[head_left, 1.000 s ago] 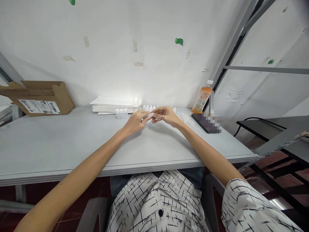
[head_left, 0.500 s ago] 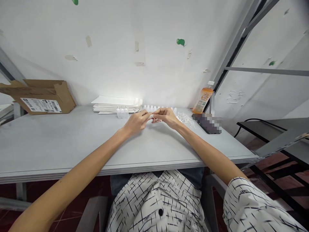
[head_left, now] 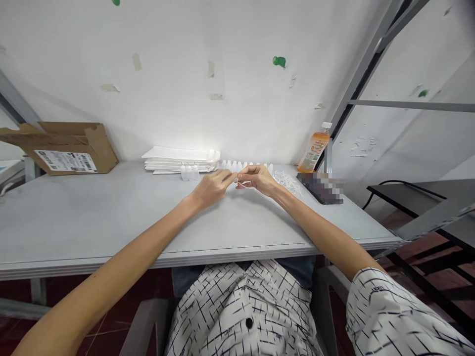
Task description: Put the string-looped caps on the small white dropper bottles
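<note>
My left hand [head_left: 213,188] and my right hand [head_left: 261,180] meet fingertip to fingertip above the table, both pinched closed. A thin white cord-like strip [head_left: 245,186] shows at the fingers of my right hand. Whatever lies between the left fingertips is too small and covered to make out. Just left of my hands stand several small translucent plastic bottles [head_left: 190,173]. Behind the hands runs a row of white pointed plastic pieces [head_left: 234,165], partly hidden. Right of my right wrist is a loose pile of small white strips [head_left: 288,183].
A stack of flat white sheets or cartons [head_left: 178,159] lies against the wall. An open cardboard box [head_left: 79,148] stands at the back left of the grey table [head_left: 92,212]. At the back right are an orange drink bottle [head_left: 314,152] and a dark, partly blurred flat object [head_left: 322,194].
Both hands stay together, with only a slight shift of the fingers. The small white piece seen between the fingertips is now more covered. The whole view has shifted slightly.
</note>
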A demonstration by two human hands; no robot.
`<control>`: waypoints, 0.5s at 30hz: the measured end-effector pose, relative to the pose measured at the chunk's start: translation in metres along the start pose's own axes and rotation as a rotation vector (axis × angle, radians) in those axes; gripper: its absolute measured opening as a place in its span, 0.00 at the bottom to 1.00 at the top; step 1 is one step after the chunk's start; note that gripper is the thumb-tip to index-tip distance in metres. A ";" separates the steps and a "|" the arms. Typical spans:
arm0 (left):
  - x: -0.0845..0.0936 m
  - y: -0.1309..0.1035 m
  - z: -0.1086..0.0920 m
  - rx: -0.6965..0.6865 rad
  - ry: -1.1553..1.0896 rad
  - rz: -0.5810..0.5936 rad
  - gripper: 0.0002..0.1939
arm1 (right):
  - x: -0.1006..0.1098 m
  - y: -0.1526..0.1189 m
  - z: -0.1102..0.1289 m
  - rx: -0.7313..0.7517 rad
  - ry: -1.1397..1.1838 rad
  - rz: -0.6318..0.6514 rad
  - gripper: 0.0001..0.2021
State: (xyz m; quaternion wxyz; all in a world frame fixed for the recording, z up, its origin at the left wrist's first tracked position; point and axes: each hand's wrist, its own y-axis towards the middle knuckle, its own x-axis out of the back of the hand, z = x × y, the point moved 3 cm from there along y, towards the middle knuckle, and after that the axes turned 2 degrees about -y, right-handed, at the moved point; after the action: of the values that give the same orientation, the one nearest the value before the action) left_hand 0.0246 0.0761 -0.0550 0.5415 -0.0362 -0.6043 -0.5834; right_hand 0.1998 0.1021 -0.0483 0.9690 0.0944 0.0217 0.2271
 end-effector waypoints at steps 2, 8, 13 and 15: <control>-0.001 0.000 -0.001 0.015 0.017 -0.020 0.19 | 0.001 0.001 0.002 0.013 -0.025 0.003 0.17; 0.001 0.004 0.001 0.210 -0.185 -0.112 0.15 | 0.004 0.000 0.017 0.181 -0.156 -0.006 0.17; 0.002 0.006 0.008 0.376 -0.421 -0.075 0.18 | 0.002 0.001 0.020 0.254 -0.230 -0.035 0.17; 0.000 0.006 0.010 0.404 -0.463 -0.035 0.17 | 0.002 0.001 0.018 0.259 -0.251 -0.034 0.17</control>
State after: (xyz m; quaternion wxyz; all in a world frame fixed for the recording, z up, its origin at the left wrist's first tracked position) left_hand 0.0224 0.0853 -0.0482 0.3754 -0.0496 -0.8159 -0.4369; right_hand 0.2029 0.1009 -0.0300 0.9476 0.2455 -0.0686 0.1926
